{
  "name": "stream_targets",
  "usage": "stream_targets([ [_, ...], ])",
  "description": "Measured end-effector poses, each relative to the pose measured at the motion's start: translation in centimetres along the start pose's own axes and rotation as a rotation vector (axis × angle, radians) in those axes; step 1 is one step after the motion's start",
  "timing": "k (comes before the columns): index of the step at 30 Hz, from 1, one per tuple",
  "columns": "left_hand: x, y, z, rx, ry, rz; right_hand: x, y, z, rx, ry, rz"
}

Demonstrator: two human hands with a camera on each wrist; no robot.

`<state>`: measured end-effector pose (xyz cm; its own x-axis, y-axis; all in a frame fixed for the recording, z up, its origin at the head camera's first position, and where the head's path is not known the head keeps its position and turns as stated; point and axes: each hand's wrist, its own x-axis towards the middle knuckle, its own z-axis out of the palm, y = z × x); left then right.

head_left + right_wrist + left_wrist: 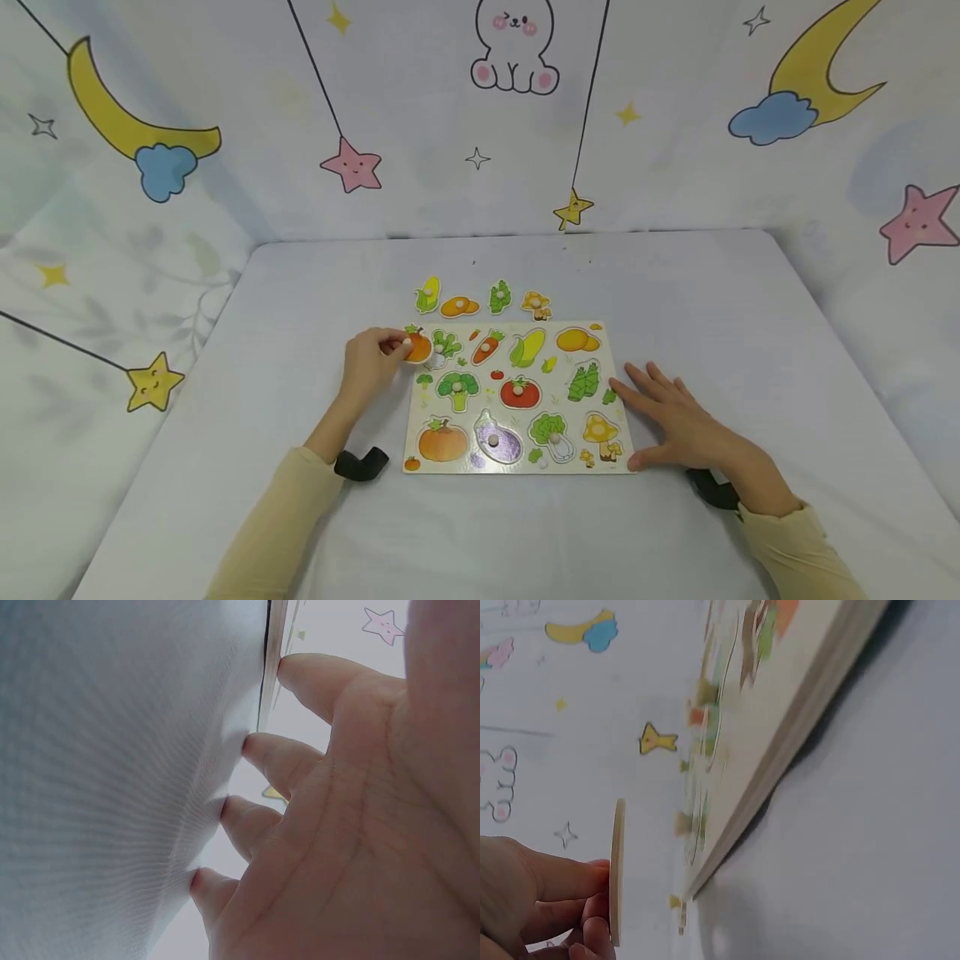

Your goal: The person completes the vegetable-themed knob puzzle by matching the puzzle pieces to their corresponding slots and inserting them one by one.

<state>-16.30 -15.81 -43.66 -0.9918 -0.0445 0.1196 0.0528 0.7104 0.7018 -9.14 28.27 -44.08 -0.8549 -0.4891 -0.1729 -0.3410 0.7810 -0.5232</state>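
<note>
Sleeves [277, 525] of pale cream are seen at the near side of the white tabletop [555, 542], with a black fitting [362, 464] at each wrist. Beyond them a vegetable puzzle board [465, 400] is laid flat. In its near row, knobbed pieces are seated for the eggplant [504, 447] and cabbage [547, 428]; the pumpkin slot [442, 442] at left and mushroom slot [600, 428] at right are unfilled. Against the right edge the right hand [678, 421] is spread, its index fingertip touching the board. Farther in, broccoli [457, 402] and tomato [525, 398] are fitted, then carrot [491, 342] in the far row. By the far left corner the pumpkin piece [420, 348] is pinched in the left hand [369, 367], held up apart from the board. Past the far edge, corn [430, 292], potato [454, 307], asparagus [500, 302] and mushroom [536, 302] pieces are lined up. Farthest, a backdrop [420, 100] is printed with moons and stars.
</note>
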Motion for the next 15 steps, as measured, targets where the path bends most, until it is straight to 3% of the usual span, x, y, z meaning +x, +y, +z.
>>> stream_targets([
  [8,-6.7,2.3,0.6,0.009,-0.151,0.019,0.0,0.3,0.0,0.001,-0.001,0.005],
  [15,-9.8,3.3,1.3,0.05,-0.203,0.016,0.0,0.2,0.1,0.002,0.003,-0.004],
])
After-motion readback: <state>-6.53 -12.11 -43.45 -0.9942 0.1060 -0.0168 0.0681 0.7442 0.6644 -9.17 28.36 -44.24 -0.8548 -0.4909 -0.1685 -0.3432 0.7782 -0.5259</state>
